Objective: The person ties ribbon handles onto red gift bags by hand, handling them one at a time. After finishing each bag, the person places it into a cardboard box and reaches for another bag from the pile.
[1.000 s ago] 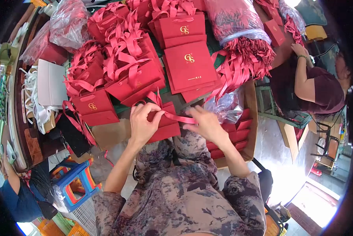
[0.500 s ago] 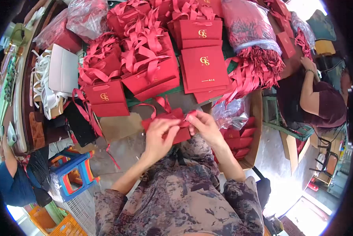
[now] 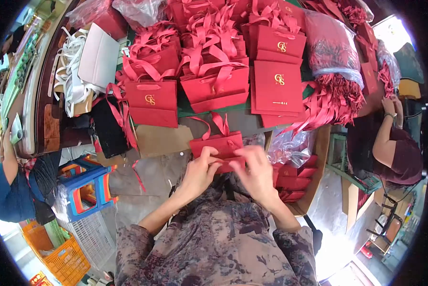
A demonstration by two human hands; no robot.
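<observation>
A small red paper gift bag is held in front of my body, its pink ribbon handle looping up past its top edge. My left hand pinches the bag's lower left part between thumb and curled fingers. On the bag's right side is my right hand, slightly blurred, thumb and forefinger apart and overlapping the bag. Just beyond, on the table, stand finished-looking red bags with ribbon handles and a flat stack of red bags with gold lettering.
Right of me stands a cardboard box holding red bags and clear plastic. A wrapped bundle of ribbons lies at the back right. Blue stools are at left. One person sits at right; another person's arm shows at left.
My right hand has left the ribbon near the bag's top and moved down its right side. My left fingers have curled in at the lower edge. The whole view has shifted.
</observation>
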